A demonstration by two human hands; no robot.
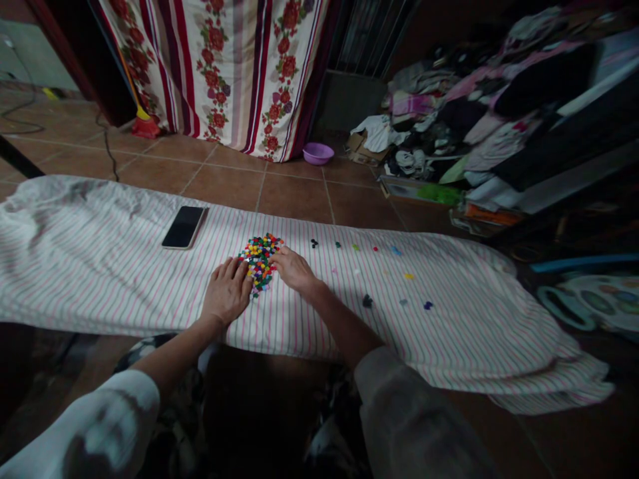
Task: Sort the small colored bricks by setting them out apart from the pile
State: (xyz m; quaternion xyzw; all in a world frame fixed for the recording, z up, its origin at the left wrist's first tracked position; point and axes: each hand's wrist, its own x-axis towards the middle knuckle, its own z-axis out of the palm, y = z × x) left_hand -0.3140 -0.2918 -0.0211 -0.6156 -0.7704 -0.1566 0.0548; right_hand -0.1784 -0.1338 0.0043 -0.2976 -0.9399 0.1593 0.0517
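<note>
A mixed heap of small colourful beads or tiny blocks [262,250] lies on the striped cloth [124,279]. My left hand [227,291] rests flat at the heap's left edge, its fingers stretched out and touching the pieces. From the right, my right hand [294,268] reaches into the heap with thumb and fingers pinched together; whatever is between the fingertips is too small to make out. Sorted small groups sit farther right: black pieces [314,243], light blue pieces [396,251], yellow pieces [409,276], dark grey pieces [367,301] and dark blue pieces [428,305].
A phone [184,227] lies on the cloth left of the heap. Beyond, on the tiled floor, are a purple basin [318,154], a red broom [146,125] and a floral curtain [214,73]. Piled clothes [449,100] fill the right back.
</note>
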